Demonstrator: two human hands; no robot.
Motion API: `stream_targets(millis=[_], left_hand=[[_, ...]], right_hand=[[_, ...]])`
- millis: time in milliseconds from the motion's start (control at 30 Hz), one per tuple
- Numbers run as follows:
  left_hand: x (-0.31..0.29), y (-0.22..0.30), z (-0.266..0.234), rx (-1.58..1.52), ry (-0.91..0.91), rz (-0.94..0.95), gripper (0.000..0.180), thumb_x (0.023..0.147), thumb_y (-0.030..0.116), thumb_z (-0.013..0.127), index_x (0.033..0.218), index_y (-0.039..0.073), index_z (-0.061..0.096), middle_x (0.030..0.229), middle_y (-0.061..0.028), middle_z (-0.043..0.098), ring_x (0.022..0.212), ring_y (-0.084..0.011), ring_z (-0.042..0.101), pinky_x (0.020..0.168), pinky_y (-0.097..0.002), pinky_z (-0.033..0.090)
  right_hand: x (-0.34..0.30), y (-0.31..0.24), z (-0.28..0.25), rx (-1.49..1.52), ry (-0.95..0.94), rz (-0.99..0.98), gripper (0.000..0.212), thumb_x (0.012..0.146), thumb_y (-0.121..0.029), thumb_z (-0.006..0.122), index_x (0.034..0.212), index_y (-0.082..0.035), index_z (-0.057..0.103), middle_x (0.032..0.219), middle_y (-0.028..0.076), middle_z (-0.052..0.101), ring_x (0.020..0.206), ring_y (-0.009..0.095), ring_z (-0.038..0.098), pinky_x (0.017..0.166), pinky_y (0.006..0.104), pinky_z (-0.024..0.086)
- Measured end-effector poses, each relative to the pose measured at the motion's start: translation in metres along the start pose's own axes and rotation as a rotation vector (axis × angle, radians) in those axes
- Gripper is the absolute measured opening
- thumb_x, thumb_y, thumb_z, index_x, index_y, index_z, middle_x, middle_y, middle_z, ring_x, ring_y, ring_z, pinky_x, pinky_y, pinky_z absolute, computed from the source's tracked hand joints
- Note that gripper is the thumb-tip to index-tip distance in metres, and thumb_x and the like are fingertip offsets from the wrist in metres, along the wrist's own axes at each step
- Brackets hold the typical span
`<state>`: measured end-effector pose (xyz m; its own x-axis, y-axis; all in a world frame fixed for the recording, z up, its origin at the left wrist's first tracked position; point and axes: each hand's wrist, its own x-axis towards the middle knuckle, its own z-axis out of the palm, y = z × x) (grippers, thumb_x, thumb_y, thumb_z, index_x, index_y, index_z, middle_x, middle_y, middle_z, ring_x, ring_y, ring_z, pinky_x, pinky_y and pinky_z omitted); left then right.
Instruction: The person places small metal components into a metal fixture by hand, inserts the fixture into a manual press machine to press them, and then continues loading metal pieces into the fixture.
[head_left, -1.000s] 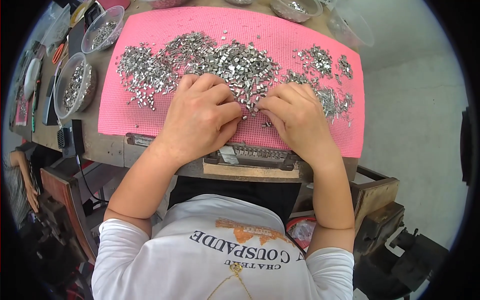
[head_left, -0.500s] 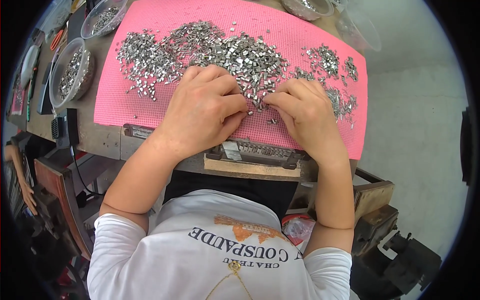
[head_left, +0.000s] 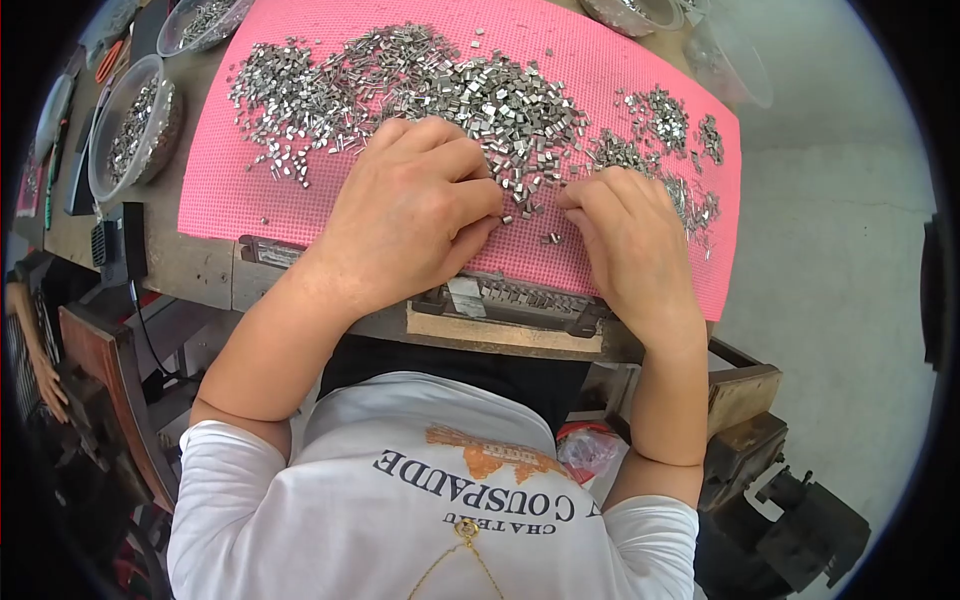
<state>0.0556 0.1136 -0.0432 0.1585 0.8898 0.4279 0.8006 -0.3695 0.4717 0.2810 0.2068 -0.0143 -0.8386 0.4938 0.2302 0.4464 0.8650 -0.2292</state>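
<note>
A pink mat (head_left: 250, 200) lies on the workbench and carries a wide scatter of small silver metal pieces (head_left: 470, 85). My left hand (head_left: 410, 210) rests palm down on the mat, its fingers curled at the near edge of the pile. My right hand (head_left: 625, 235) lies beside it, fingertips pressed among a few loose pieces (head_left: 545, 235). What the fingertips pinch is hidden under the hands. Smaller clusters of pieces (head_left: 665, 115) lie to the right.
Two clear bowls of metal pieces (head_left: 135, 125) (head_left: 200, 20) stand at the left of the mat, another (head_left: 640, 12) at the far edge. A grooved metal strip (head_left: 520, 298) sits on the bench's front edge. Tools lie at far left (head_left: 55, 150). Grey floor shows at right.
Both hands have stayed close together at the near edge of the pile, with only small finger movements. The view has shifted slightly, so the mat sits a little higher in the picture.
</note>
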Motion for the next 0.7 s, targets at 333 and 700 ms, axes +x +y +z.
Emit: stream_targets(millis=[333,700], left_hand=[[0.0,-0.001,-0.001,0.003,0.005,0.006,0.014,0.074,0.01,0.083,0.084,0.012,0.074,0.094,-0.0021,0.065,0.099,-0.0245,0.063,0.087,-0.0411,0.046],[0.001,-0.003,-0.001,-0.01,0.022,0.02,0.009,0.077,0.014,0.08,0.083,0.012,0.074,0.088,-0.0009,0.064,0.095,-0.0234,0.061,0.084,-0.0398,0.046]], right_hand=[[-0.011,-0.008,-0.003,-0.048,-0.04,0.068,0.012,0.089,-0.001,0.068,0.099,-0.006,0.065,0.091,0.009,0.062,0.088,0.03,0.06,0.078,0.0411,0.044],[0.005,0.003,0.009,0.054,0.061,-0.028,0.013,0.088,-0.002,0.072,0.1,-0.006,0.069,0.095,0.009,0.065,0.091,0.03,0.062,0.081,0.041,0.047]])
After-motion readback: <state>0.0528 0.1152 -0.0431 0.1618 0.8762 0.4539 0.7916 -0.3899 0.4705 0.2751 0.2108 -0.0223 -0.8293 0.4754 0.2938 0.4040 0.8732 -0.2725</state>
